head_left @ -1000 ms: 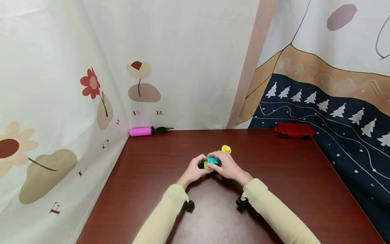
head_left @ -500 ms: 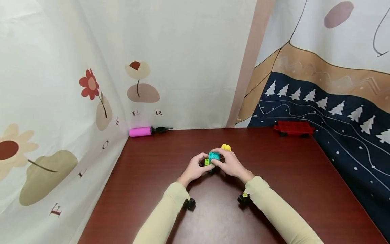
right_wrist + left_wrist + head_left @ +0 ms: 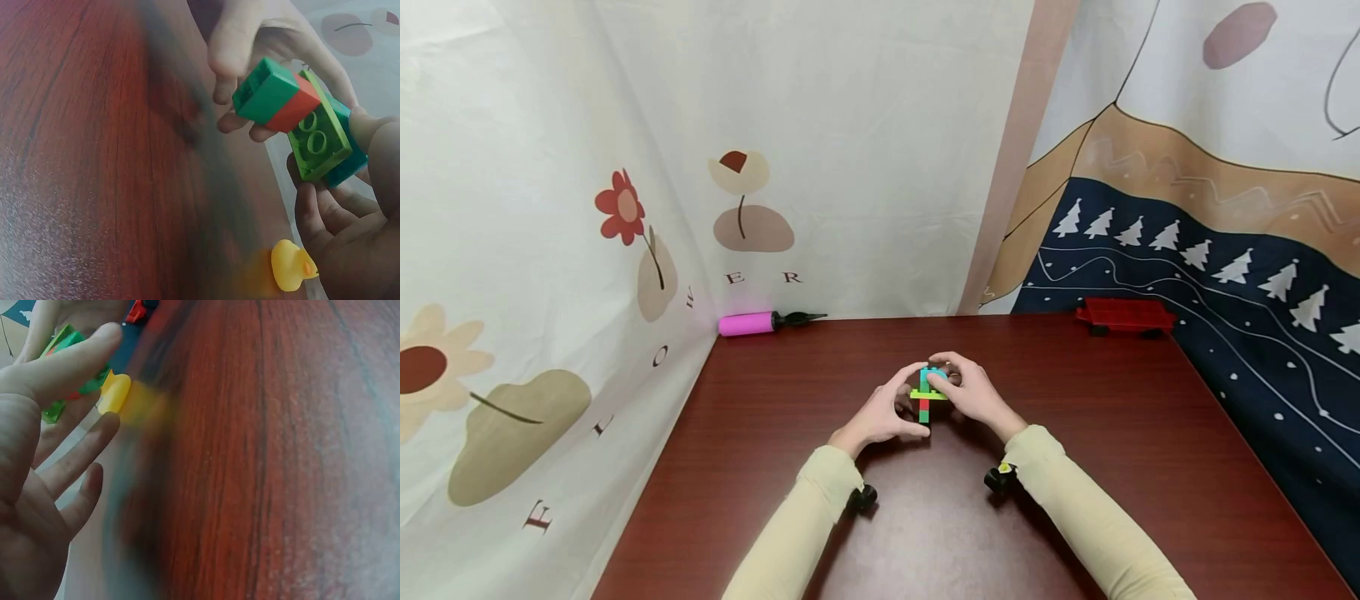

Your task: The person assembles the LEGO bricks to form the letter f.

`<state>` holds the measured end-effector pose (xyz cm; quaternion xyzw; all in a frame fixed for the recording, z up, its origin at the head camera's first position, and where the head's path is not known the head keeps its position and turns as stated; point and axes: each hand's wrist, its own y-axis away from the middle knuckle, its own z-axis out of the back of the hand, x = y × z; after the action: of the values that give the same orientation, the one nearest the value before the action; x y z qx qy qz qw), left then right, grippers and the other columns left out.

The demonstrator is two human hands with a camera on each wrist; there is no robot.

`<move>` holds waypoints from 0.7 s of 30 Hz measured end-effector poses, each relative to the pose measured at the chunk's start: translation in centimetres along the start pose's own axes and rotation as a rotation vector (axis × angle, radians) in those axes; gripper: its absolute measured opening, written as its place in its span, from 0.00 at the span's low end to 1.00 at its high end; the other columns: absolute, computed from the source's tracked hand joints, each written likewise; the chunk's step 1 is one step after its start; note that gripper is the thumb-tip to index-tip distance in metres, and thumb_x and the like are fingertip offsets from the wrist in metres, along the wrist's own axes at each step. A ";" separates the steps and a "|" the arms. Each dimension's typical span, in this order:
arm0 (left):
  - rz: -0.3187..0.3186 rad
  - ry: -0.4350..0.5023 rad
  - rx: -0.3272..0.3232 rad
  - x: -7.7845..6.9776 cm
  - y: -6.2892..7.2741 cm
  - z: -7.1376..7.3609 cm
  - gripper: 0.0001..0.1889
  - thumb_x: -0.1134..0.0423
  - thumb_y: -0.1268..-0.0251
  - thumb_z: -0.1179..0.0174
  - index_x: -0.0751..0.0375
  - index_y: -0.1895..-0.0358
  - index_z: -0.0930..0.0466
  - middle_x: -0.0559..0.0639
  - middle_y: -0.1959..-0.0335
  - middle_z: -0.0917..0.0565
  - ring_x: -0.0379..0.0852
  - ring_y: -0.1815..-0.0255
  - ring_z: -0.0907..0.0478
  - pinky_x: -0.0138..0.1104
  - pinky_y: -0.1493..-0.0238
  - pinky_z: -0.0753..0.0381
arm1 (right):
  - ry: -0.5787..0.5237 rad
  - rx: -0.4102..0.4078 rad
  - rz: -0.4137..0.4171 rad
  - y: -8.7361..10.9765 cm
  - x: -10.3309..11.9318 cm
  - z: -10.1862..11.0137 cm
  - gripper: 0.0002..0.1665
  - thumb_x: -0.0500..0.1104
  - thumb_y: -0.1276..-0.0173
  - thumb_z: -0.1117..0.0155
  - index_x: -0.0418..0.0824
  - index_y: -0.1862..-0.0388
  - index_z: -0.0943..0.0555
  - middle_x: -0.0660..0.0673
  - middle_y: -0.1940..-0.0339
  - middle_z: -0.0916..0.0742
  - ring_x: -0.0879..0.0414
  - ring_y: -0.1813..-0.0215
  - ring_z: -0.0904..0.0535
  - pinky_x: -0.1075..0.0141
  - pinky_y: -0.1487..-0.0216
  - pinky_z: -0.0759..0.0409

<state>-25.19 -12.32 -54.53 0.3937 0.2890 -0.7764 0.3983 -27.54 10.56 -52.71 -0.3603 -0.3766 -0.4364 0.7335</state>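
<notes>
My right hand (image 3: pixel 977 392) pinches a teal toy brick (image 3: pixel 926 382) between thumb and fingers. Joined to that brick is a lime green plate (image 3: pixel 320 139), then a red brick (image 3: pixel 294 106) and a green brick (image 3: pixel 267 90), so they form one small stack. Around the stack's other side is my left hand (image 3: pixel 883 412), thumb and forefinger spread wide; its thumb lies beside the green brick without gripping it. The forefinger's tip is close to the teal end, and whether it touches cannot be made out. A yellow rubber duck (image 3: pixel 287 265) sits on the table beyond the hands.
A pink hand pump (image 3: pixel 748 323) with a black end lies at the table's back left corner. At the back right stands a red toy wagon (image 3: pixel 1125 317). Printed cloth (image 3: pixel 865 167) hangs behind the brown table (image 3: pixel 790 375).
The brick stack has been turned, so its red and green bricks now show below the lime plate. My left fingers have spread apart, and my right hand has risen slightly, covering most of the duck.
</notes>
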 end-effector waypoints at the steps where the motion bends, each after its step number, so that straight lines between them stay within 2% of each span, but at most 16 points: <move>1: -0.006 -0.005 -0.008 0.0 -0.1 0.0 0.56 0.57 0.48 0.16 0.33 0.18 0.43 0.51 0.50 0.15 0.46 0.58 0.16 0.41 0.53 0.16 | -0.004 0.001 -0.002 0.0 -0.1 0.0 0.22 0.48 0.22 0.33 0.42 0.34 0.20 0.42 0.49 0.13 0.50 0.52 0.14 0.55 0.47 0.15; 5: -0.017 -0.034 -0.049 0.3 -0.1 0.2 0.53 0.53 0.47 0.17 0.38 0.19 0.39 0.47 0.36 0.21 0.45 0.47 0.18 0.41 0.48 0.18 | -0.019 0.011 0.000 0.1 -0.4 0.1 0.23 0.46 0.22 0.33 0.39 0.33 0.21 0.39 0.45 0.13 0.47 0.46 0.14 0.52 0.42 0.15; 7: -0.028 -0.046 -0.065 0.4 -0.1 0.3 0.52 0.53 0.47 0.17 0.42 0.19 0.37 0.46 0.28 0.27 0.45 0.40 0.22 0.43 0.46 0.19 | -0.028 0.022 0.005 0.3 -0.5 0.2 0.24 0.44 0.23 0.32 0.38 0.32 0.20 0.39 0.43 0.13 0.47 0.48 0.13 0.54 0.45 0.14; 9: -0.039 -0.057 -0.077 0.4 -0.1 0.4 0.51 0.52 0.47 0.17 0.47 0.20 0.35 0.45 0.24 0.31 0.46 0.37 0.24 0.45 0.45 0.19 | -0.045 0.045 0.005 0.5 -0.7 0.3 0.25 0.41 0.25 0.30 0.37 0.32 0.20 0.37 0.43 0.13 0.47 0.50 0.12 0.57 0.50 0.13; 13: -0.039 -0.083 -0.096 0.5 -0.1 0.5 0.50 0.51 0.48 0.17 0.52 0.21 0.32 0.44 0.25 0.27 0.45 0.41 0.23 0.43 0.46 0.19 | -0.067 0.100 0.004 0.9 -1.0 0.3 0.29 0.38 0.29 0.26 0.34 0.31 0.21 0.36 0.44 0.13 0.49 0.54 0.11 0.61 0.59 0.12; 16: -0.041 -0.091 -0.109 0.7 -0.1 0.4 0.49 0.50 0.48 0.17 0.53 0.22 0.30 0.44 0.29 0.24 0.44 0.47 0.22 0.41 0.48 0.19 | -0.033 0.115 0.003 0.9 -1.2 0.2 0.32 0.38 0.31 0.24 0.32 0.30 0.22 0.36 0.43 0.13 0.51 0.54 0.11 0.62 0.57 0.12; 21: -0.036 -0.090 -0.124 1.1 -0.3 0.2 0.47 0.51 0.48 0.17 0.54 0.23 0.28 0.44 0.32 0.21 0.43 0.49 0.22 0.39 0.48 0.20 | 0.051 0.122 0.008 0.8 -1.4 -0.1 0.34 0.39 0.32 0.23 0.31 0.30 0.22 0.37 0.43 0.12 0.51 0.53 0.11 0.61 0.54 0.12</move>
<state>-25.97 -12.77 -55.31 0.3279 0.3254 -0.7808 0.4206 -27.30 11.29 -54.12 -0.3050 -0.3824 -0.4186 0.7652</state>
